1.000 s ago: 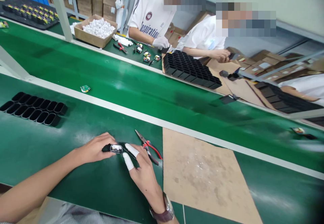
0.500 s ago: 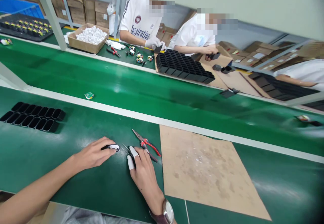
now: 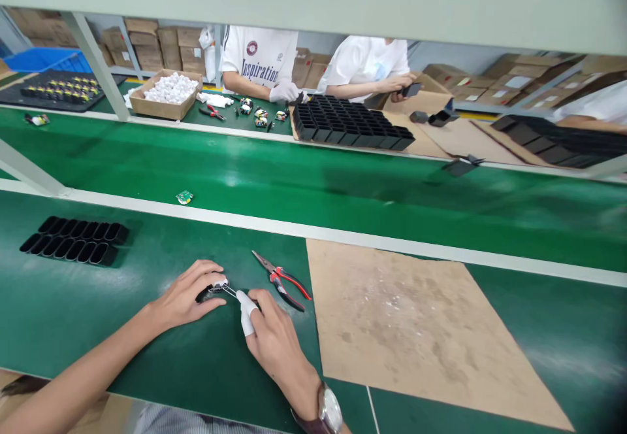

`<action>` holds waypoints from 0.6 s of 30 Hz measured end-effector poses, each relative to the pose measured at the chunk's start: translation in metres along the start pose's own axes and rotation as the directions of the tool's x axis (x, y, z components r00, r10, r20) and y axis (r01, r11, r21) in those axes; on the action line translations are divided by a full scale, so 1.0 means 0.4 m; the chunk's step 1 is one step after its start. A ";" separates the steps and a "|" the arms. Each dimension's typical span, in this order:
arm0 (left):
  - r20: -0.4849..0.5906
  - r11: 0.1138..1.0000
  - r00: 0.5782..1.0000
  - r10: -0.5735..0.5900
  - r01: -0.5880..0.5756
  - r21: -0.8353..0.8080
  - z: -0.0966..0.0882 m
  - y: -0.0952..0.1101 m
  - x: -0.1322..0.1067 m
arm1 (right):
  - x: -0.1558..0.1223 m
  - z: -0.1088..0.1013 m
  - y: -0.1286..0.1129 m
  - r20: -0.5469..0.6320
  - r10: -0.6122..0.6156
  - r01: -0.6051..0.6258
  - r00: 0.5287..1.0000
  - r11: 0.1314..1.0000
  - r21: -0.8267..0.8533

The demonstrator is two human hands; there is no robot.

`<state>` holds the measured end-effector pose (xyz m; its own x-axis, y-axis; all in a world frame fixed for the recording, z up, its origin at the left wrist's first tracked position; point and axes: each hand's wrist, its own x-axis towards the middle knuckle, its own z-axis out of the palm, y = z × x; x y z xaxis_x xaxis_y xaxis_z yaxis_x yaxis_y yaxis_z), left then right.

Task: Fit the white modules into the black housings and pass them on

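Observation:
My left hand (image 3: 191, 293) is closed around a small black case (image 3: 202, 295) on the green bench, its open end turned to the right. A white part (image 3: 221, 284) shows in that opening. My right hand (image 3: 274, 329), with white finger cots on thumb and forefinger and a watch at the wrist, pinches a pair of tweezers (image 3: 232, 291). The tweezer tips reach the white part; whether they grip it I cannot tell. Beyond my right hand lie red-and-black long-nose pliers (image 3: 281, 278), touched by neither hand.
Two rows of black cases (image 3: 73, 239) stand at left. A stained cardboard sheet (image 3: 392, 316) lies at right. Past a pale rail (image 3: 235, 217) runs a green belt (image 3: 294, 185) carrying a circuit board (image 3: 185, 197). Co-workers handle black cases across it. A beam (image 3: 313, 9) crosses overhead.
My right hand has brought the tweezers left, their tips now at the white part in the case. My left thumb has moved lower, away from the fingers. The camera view has tilted.

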<state>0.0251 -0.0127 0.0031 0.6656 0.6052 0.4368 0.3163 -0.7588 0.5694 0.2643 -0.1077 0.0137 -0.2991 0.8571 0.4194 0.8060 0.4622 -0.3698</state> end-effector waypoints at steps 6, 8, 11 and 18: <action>0.011 0.996 0.997 0.075 -0.076 0.055 -0.001 -0.009 0.000 | 0.042 -0.015 -0.023 0.053 -0.042 0.048 0.998 0.992 -0.115; 0.016 0.995 0.996 0.087 -0.088 0.043 -0.001 -0.015 -0.004 | 0.035 -0.021 -0.016 0.049 -0.049 0.055 0.998 0.990 -0.131; 0.051 0.999 0.997 0.049 -0.049 0.000 0.001 -0.016 -0.009 | 0.005 -0.021 0.011 -0.014 -0.013 0.011 1.000 0.990 -0.140; -0.171 0.978 0.963 -0.206 0.208 -0.009 -0.028 -0.040 0.020 | -0.030 0.020 0.065 -0.066 0.006 -0.017 0.998 0.985 -0.172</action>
<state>0.0178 0.0069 0.0051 0.4600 0.7809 0.4225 0.4421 -0.6141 0.6538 0.2850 -0.1040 -0.0075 -0.2600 0.8431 0.4707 0.8868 0.4014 -0.2290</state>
